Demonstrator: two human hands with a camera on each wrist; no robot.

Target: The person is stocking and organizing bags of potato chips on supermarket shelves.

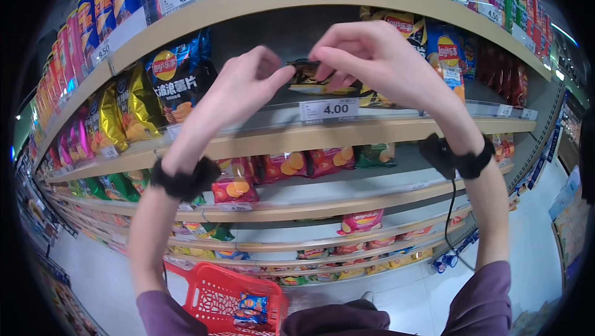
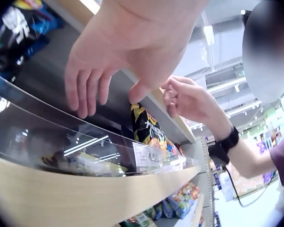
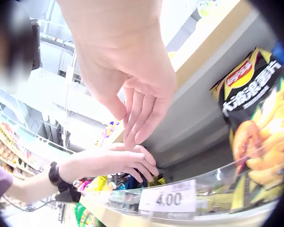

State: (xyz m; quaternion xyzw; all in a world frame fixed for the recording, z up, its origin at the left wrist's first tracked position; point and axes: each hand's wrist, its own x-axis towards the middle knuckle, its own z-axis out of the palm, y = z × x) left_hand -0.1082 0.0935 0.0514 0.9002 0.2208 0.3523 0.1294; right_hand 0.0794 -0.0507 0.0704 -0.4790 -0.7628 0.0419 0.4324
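Note:
Both hands are raised in front of the upper chip shelf. The left hand [image 1: 248,82] [image 2: 123,56] hangs with fingers loosely bent and nothing in them. Facing it, the right hand [image 1: 372,54] [image 3: 132,75] has its thumb close to its bent fingers, and no thing shows between them. Behind and between the hands, a black and gold bag [image 1: 319,81] lies low on the shelf; whether a fingertip touches it, I cannot tell. A black Lay's bag [image 3: 258,113] [image 2: 149,127] stands upright beside the right hand.
A clear lip with a 4.00 price tag [image 1: 328,110] runs along the shelf edge [image 1: 372,130]. Blue-black bags [image 1: 176,76] stand at the left. Cans line the shelf above, and more bags fill lower shelves. A red basket [image 1: 207,280] below holds blue packets [image 1: 253,302].

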